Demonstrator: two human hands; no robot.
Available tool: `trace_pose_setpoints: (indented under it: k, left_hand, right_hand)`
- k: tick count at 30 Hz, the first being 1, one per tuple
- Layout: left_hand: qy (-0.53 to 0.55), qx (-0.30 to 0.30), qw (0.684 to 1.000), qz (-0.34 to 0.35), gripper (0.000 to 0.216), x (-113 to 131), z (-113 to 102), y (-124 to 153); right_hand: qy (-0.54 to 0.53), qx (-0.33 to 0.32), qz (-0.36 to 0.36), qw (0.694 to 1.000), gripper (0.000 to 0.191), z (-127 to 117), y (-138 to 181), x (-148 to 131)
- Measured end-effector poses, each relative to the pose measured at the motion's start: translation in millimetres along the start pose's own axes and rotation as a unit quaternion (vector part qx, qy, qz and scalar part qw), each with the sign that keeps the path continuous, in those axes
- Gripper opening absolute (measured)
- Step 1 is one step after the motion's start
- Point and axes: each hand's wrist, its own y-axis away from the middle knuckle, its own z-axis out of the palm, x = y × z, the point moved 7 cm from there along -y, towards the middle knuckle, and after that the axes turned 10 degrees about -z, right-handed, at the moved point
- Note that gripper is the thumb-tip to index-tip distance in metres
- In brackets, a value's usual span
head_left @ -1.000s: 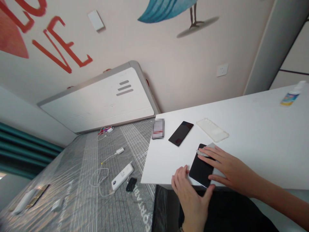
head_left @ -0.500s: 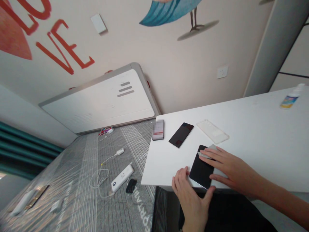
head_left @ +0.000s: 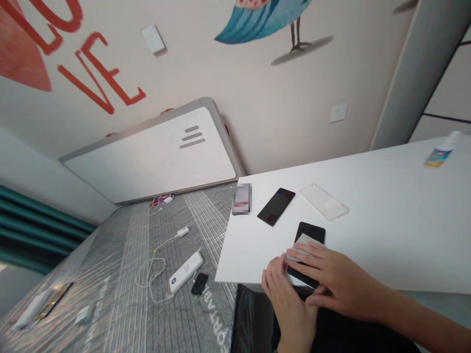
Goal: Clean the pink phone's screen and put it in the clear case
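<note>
A black smartphone (head_left: 313, 231) lies screen up at the front edge of the white table. My left hand (head_left: 287, 294) steadies its lower end, fingers along the left side and thumb by the near corner, partly covered by the other hand. My right hand (head_left: 324, 274) lies over the phone's lower half, its fingers pressing a light grey cloth (head_left: 303, 239) against the screen. Beyond it lie a second dark-screened smartphone (head_left: 276, 206) and a clear phone case (head_left: 324, 201).
A small blurred-out item (head_left: 242, 198) sits at the table's left edge, and a spray bottle (head_left: 442, 150) stands far right. On the plastic-covered bed to the left are a white power bank (head_left: 186, 271) with a cable and a small black device (head_left: 199, 284).
My right hand has slid the cloth from the phone's far end down towards me, so the far end of the screen now shows. My left hand stays in place.
</note>
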Motion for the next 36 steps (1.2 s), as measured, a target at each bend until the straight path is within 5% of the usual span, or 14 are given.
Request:
trace_pose_setpoints:
  k: [5,9,14,18,23,26,30,36]
  left_hand:
    - [0.000,0.002,1.000,-0.012,0.081,-0.9,-1.3,-1.4]
    - [-0.003,0.012,1.000,0.004,0.083,1.1,-2.1,-1.0]
    - [0.016,0.008,1.000,-0.020,0.081,1.1,-2.7,-2.5]
    - [0.021,0.001,1.000,-0.010,0.076,2.7,-3.4,-3.7]
    - [0.023,-0.009,1.000,-0.012,0.075,1.1,-2.3,-4.2]
    - [0.024,-0.008,1.000,-0.006,0.074,2.3,-1.8,-4.6]
    - [0.021,-0.001,1.000,-0.011,0.076,1.2,-1.9,-4.7]
    - [0.016,-0.006,1.000,-0.005,0.073,-0.5,0.4,-2.5]
  right_hand:
    - [0.017,0.030,0.064,0.997,0.064,-12.1,4.1,14.0]
    - [-0.026,-0.030,-0.026,0.999,0.089,-5.4,8.5,-4.5]
    - [0.024,0.013,0.026,0.999,0.062,-14.0,22.3,10.7]
    - [-0.027,-0.020,-0.030,0.999,0.075,-10.3,26.4,1.8]
    - [-0.026,0.033,0.021,0.999,0.062,-24.3,31.6,5.5]
    - [-0.059,-0.025,-0.029,0.998,0.074,-19.0,32.3,-1.8]
    - [0.007,0.012,0.017,1.000,0.056,-26.4,31.5,11.1]
    - [-0.019,-0.027,-0.042,0.999,0.088,-14.0,19.8,-5.0]
